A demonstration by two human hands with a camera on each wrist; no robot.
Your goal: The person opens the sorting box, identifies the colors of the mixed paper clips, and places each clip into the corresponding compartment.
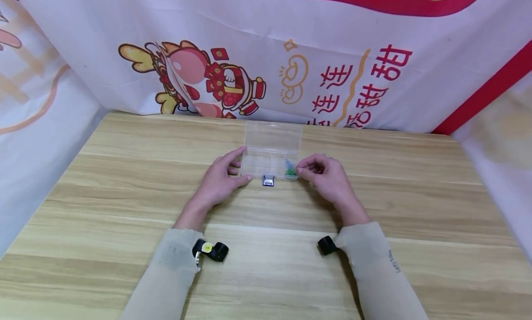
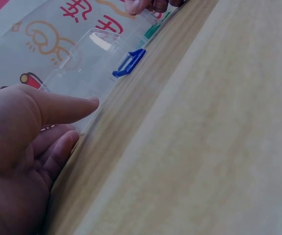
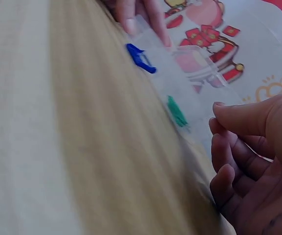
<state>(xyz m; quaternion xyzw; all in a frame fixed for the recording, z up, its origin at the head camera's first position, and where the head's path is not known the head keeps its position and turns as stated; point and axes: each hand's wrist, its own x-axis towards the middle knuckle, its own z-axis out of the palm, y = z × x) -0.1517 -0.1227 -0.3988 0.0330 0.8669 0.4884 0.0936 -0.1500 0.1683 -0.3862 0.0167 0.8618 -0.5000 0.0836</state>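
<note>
A clear plastic divided box (image 1: 257, 160) lies on the table with its lid (image 1: 272, 136) raised toward the back. Its blue latch (image 2: 129, 63) sticks out at the front edge. Small green pieces (image 3: 176, 111) lie in the right front compartment. My left hand (image 1: 221, 176) grips the box's left end, thumb along the front corner and fingers round the side. At the opposite end, my right hand (image 1: 326, 176) has thumb and index fingertips brought together right beside the green pieces' compartment. Nothing shows between those fingertips; its other fingers are curled.
The wood-grain table (image 1: 266, 274) extends around the box. A white printed cloth (image 1: 199, 15) with a cartoon figure and red characters hangs just behind it. Black wrist cameras (image 1: 327, 245) sit at both sleeve cuffs.
</note>
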